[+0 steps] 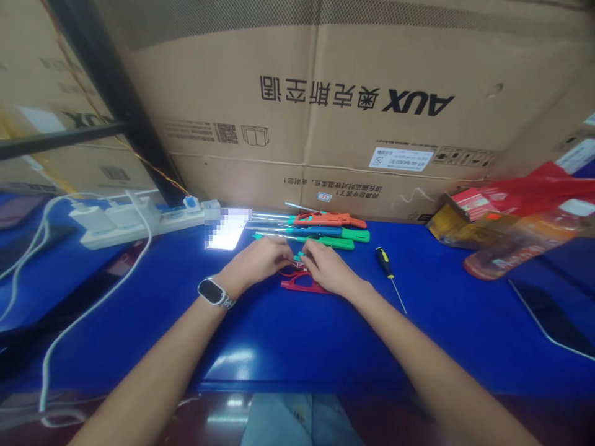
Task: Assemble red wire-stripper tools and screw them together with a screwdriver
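Observation:
My left hand [267, 259] and my right hand [328, 266] meet over the blue table, fingers closed in a pinch. Small green plastic parts [299, 256] show between the fingertips; the right fingers are on one, while what the left pinches is hidden. Just below lies a red plastic lighter shell half [304, 284], partly covered by my right hand, with thin wire-like pieces near it. Behind the hands, several long-necked lighters lie side by side, among them an orange one [320, 219], a blue one [320, 230] and a green one [337, 242].
A yellow-black screwdriver [385, 263] lies right of my hands. Farther right are a drink bottle [515, 248], a small box [453, 220] and a phone-like dark slab [553, 316]. A white power strip [121, 228] with cables sits left. A large carton [297, 136] stands behind.

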A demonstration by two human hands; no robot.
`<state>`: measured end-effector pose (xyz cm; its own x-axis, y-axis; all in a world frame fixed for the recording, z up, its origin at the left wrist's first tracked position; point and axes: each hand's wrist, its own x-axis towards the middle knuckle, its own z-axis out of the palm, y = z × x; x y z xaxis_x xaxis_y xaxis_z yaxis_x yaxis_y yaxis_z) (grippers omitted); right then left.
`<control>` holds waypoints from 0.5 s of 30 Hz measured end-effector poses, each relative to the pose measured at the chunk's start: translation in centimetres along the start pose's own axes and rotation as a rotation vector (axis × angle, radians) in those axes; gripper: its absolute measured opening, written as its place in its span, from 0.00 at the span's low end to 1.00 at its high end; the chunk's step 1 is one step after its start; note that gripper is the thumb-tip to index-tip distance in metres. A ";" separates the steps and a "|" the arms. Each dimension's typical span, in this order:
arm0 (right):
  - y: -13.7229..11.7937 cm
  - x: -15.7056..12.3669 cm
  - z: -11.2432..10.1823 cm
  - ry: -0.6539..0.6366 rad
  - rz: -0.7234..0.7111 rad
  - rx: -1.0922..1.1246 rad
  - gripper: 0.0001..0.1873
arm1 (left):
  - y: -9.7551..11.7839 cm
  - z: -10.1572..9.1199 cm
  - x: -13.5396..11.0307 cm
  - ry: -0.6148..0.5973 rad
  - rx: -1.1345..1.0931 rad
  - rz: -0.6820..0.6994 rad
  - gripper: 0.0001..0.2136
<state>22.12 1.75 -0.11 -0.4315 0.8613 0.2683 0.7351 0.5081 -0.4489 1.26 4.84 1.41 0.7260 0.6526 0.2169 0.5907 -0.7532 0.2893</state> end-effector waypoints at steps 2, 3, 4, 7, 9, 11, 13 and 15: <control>-0.1 -0.1 -0.1 -0.009 -0.005 -0.019 0.04 | 0.0 0.2 -0.1 -0.003 -0.009 -0.026 0.03; -0.1 -0.1 -0.2 -0.013 -0.011 -0.028 0.04 | -0.1 0.3 -0.2 0.002 -0.017 -0.030 0.04; 0.0 -0.1 -0.2 -0.015 -0.018 -0.037 0.04 | -0.1 0.4 -0.2 0.017 -0.028 -0.022 0.04; 0.1 -0.1 -0.1 -0.013 -0.036 -0.061 0.03 | -0.2 0.6 -0.2 0.054 -0.100 0.011 0.05; 0.2 -0.1 -0.1 -0.009 -0.038 -0.064 0.03 | -0.2 0.7 -0.1 0.039 -0.156 -0.021 0.05; 0.2 -0.1 -0.1 -0.011 -0.039 -0.064 0.03 | 0.0 0.7 0.0 0.019 -0.188 -0.085 0.05; 0.2 -0.1 -0.1 -0.015 -0.037 -0.061 0.03 | 0.2 0.8 0.1 0.016 -0.202 -0.129 0.04; 0.2 -0.1 -0.2 -0.015 -0.031 -0.058 0.03 | 0.4 0.9 0.0 0.026 -0.206 -0.142 0.04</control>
<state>22.38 1.75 -0.09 -0.4617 0.8454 0.2686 0.7500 0.5337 -0.3907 1.82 4.51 0.66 0.6301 0.7545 0.1837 0.5998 -0.6231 0.5020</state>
